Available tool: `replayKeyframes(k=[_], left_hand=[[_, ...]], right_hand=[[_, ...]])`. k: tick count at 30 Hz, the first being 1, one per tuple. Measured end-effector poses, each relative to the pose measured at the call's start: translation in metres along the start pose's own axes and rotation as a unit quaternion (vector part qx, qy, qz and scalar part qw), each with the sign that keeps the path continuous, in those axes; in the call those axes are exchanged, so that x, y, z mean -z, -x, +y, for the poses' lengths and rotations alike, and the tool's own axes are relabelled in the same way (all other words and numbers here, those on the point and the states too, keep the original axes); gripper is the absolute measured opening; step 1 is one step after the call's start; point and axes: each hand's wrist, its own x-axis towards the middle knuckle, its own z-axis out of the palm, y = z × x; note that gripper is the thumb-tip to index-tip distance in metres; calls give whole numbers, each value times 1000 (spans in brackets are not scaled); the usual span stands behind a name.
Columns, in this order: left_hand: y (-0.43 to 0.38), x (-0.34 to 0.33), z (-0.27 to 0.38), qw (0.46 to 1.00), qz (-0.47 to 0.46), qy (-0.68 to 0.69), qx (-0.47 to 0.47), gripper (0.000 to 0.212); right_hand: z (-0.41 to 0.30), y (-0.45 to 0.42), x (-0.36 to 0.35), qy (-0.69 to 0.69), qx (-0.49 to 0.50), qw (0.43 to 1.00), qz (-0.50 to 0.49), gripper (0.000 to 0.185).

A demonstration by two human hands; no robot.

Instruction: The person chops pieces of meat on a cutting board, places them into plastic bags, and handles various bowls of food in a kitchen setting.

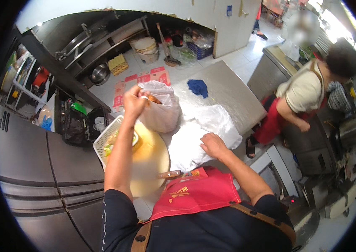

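Note:
My left hand (134, 101) is closed at the rim of a bulging translucent plastic bag (164, 111). An orange-brown piece of food (154, 99) shows in the bag's mouth beside my fingertips. My right hand (215, 146) rests, fingers slightly bent, on a white plastic bag (186, 148) spread over the metal table. Under my left forearm are a round yellowish cutting board (156, 151) and a white perforated basket (103, 138) holding chopped green vegetables (108, 149). A wooden-handled knife (170, 174) lies on the board, its blade blurred.
A blue cloth (198, 88) lies on the steel table (228, 80). To the right, a person in a red apron (304, 85) stands by stove equipment. Steel cabinet doors (23, 141) flank my left. Beyond the table are flattened cardboard (126, 88), a bucket (145, 50) and a blue crate (201, 50).

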Motion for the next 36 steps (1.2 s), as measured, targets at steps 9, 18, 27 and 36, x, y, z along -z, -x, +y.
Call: replayKeyframes(k=[9, 18, 27, 36], left_hand=[[40, -5, -41, 973, -51, -222, 47, 44], [172, -43, -14, 956, -262, -75, -112, 33], [49, -13, -118, 997, -47, -66, 0, 24], [26, -62, -124, 915, -161, -368, -49, 42]], right_hand=[[-2, -3, -20, 36, -51, 996, -71, 26], [5, -26, -35, 129, -76, 975, -161, 70], [20, -71, 23, 45, 48, 972, -224, 85], [-57, -73, -9, -80, 27, 996, -30, 47]])
